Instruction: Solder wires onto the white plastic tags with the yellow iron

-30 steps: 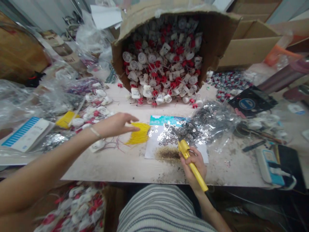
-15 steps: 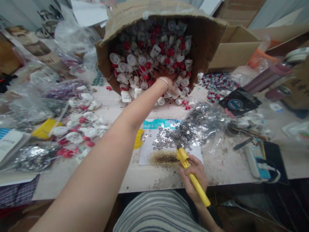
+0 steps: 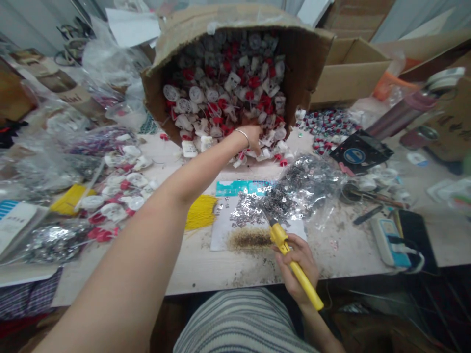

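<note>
My left hand reaches into the mouth of a tilted cardboard box, among white and red plastic parts. Its fingers are partly hidden by the parts, and what they hold, if anything, cannot be made out. Near the table's front edge, my right hand is wrapped round a yellow-handled tool, whose tip points at small silver metal pieces. Those pieces lie on a white sheet with a brown scorched patch. Yellow strands lie left of the sheet.
A clear bag of metal pieces lies right of the sheet. More white and red parts are piled at the left. Farther right are a black packet, a power strip and a pink bottle.
My left hand has drawn slightly down and toward me at the box mouth, and the forearm has shifted left, uncovering more yellow strands. My right hand keeps its grip on the tool.
</note>
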A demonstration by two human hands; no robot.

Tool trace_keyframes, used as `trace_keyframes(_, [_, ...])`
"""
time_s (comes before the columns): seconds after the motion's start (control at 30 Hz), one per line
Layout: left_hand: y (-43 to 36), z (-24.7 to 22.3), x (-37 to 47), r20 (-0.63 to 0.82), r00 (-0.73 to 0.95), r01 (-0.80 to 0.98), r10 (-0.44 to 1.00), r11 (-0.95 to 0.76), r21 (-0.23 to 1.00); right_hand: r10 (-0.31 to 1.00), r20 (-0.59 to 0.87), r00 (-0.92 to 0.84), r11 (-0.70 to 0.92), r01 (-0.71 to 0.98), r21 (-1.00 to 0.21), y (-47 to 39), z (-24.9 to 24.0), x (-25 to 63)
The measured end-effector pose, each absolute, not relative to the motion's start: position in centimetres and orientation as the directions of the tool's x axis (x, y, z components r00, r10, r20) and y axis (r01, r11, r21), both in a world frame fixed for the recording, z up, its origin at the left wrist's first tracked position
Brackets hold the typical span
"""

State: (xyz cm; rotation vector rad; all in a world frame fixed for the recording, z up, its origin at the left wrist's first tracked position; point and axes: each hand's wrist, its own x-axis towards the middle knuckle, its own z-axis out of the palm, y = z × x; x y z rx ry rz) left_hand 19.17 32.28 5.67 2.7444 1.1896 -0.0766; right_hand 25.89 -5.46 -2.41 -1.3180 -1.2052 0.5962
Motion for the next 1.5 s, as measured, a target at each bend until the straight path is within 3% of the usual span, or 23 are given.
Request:
trace_keyframes(0.07, [30.1, 5.6, 18.3, -0.119, 0.674, 0.736, 0.729, -0.676, 0.024, 0.887, 0.319, 0.333, 0.224, 0.295, -0.929, -5.7, -2.3, 26.2])
trace_keyframes(0.17, [27.1, 5.0, 16.9, -0.026, 0.723, 0.685, 0.690, -0.722, -0.101, 0.883, 0.327, 0.336, 0.209, 0.342, -0.916, -6.2, -2.2, 26.7])
trace_keyframes(0.27, [25.1, 4.2, 15.9, -0.010, 0.773, 0.624, 0.634, -0.764, -0.168, 0.877, 0.316, 0.361, 0.191, 0.342, -0.920, -6.6, -2.5, 27.3])
trace_keyframes(0.5, [24.9, 4.4, 15.4, -0.117, 0.791, 0.595, 0.600, -0.800, -0.080, 0.858, 0.324, 0.397, 0.206, 0.313, -0.927, -6.7, -2.4, 27.6])
trace_keyframes(0.7, [22.1, 5.7, 16.7, 0.049, 0.771, 0.636, 0.635, -0.766, -0.093, 0.811, 0.346, 0.472, 0.200, 0.331, -0.922, -6.7, -1.8, 27.9])
trace_keyframes(0.93, [20.8, 1.8, 18.2, 0.028, 0.812, 0.583, 0.583, -0.808, -0.080, 0.835, 0.313, 0.453, 0.156, 0.350, -0.924, -6.9, -1.7, 27.8])
trace_keyframes(1.0, [21.1, 1.6, 17.7, 0.023, 0.806, 0.592, 0.592, -0.806, -0.009, 0.832, 0.316, 0.455, 0.171, 0.331, -0.928, -7.1, -1.6, 27.8])
trace_keyframes(1.1, [21.6, 3.0, 15.8, 0.054, 0.778, 0.607, 0.626, -0.771, 0.194, 0.830, 0.292, 0.476, 0.150, 0.313, -0.938, -7.3, -1.7, 28.0])
trace_keyframes(1.2, [21.9, 5.1, 12.9, 0.050, 0.766, 0.525, 0.641, -0.668, 0.527, 0.816, 0.297, 0.496, 0.145, 0.322, -0.935, -7.4, -2.0, 28.3])
trace_keyframes(1.3, [21.4, 6.4, 9.9, 0.008, 0.726, 0.347, 0.688, -0.376, 0.859, 0.812, 0.313, 0.492, 0.159, 0.328, -0.931, -7.0, -1.9, 28.3])
trace_keyframes(1.4, [20.4, 6.5, 7.7, -0.005, 0.652, 0.149, 0.758, -0.122, 0.981, 0.815, 0.320, 0.483, 0.174, 0.323, -0.930, -6.5, -1.5, 28.1])
trace_keyframes(1.5, [19.9, 5.3, 6.6, 0.042, 0.517, 0.020, 0.855, -0.061, 0.998, 0.831, 0.312, 0.461, 0.183, 0.302, -0.936, -6.0, -1.2, 27.7])
